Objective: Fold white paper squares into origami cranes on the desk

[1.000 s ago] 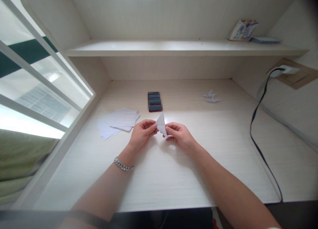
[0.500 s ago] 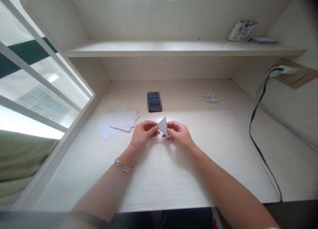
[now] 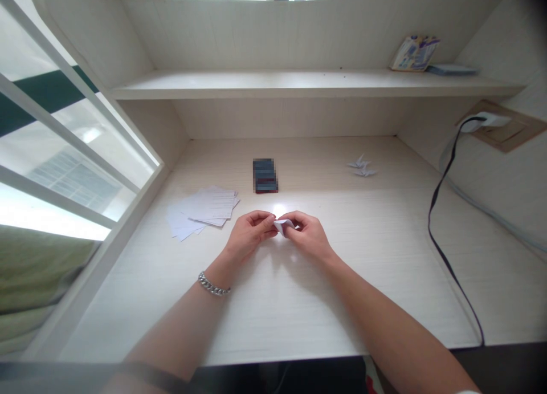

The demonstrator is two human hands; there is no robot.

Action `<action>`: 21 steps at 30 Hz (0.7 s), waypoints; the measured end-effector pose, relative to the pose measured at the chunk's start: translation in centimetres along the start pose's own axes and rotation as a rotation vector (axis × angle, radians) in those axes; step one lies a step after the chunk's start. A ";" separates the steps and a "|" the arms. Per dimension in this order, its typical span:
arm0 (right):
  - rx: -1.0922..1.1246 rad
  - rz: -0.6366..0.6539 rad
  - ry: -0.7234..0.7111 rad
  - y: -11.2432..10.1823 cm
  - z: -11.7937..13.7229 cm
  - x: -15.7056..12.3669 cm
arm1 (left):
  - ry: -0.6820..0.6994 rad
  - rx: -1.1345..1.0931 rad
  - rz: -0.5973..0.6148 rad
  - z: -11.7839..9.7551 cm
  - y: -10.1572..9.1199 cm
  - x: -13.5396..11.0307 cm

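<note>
A small folded piece of white paper [image 3: 282, 227] is held between my two hands over the middle of the desk. My left hand [image 3: 253, 230] pinches its left edge between thumb and fingers; a silver chain bracelet [image 3: 212, 285] circles that wrist. On the other side, my right hand [image 3: 308, 233] grips the paper, its thumb against the near face and its fingers partly hiding the rest. Left of my hands lies a loose fan of white paper sheets [image 3: 209, 207], the top one with faint lines.
A phone-like dark object [image 3: 265, 175], its face pixelated, lies behind my hands. Folded paper cranes [image 3: 362, 166] sit at the back right. A black cable [image 3: 435, 206] hangs from a wall socket [image 3: 508, 126] onto the desk. Above runs a shelf [image 3: 256, 92] with a small box [image 3: 414, 53].
The folded paper stood up as a pointed triangle and now shows lower and narrower, tilted between the fingers. My hands have come closer together, the right fingers moving over the paper.
</note>
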State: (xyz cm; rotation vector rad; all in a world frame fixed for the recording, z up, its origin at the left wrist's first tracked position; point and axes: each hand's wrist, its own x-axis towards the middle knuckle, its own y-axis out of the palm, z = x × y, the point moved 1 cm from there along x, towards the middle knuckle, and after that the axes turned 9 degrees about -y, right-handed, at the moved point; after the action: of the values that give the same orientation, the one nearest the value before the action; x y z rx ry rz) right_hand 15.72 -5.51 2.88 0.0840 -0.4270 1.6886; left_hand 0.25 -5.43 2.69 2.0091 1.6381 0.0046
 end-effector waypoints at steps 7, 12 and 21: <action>0.037 -0.027 0.045 0.1 -0.6 -0.1 | 0.031 0.051 -0.018 0.5 0.5 -0.1; 0.167 -0.055 0.098 0.3 -0.5 0.0 | 0.078 0.020 -0.081 0.5 0.4 0.0; 0.577 -0.065 0.223 0.4 -0.4 0.1 | 0.260 -0.067 -0.285 0.0 -0.5 0.6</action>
State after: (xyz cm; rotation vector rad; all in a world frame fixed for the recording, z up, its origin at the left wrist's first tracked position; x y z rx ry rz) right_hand 15.41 -5.36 2.46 0.3240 0.2361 1.6888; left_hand -0.08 -4.88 2.30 1.7669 2.0472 0.2209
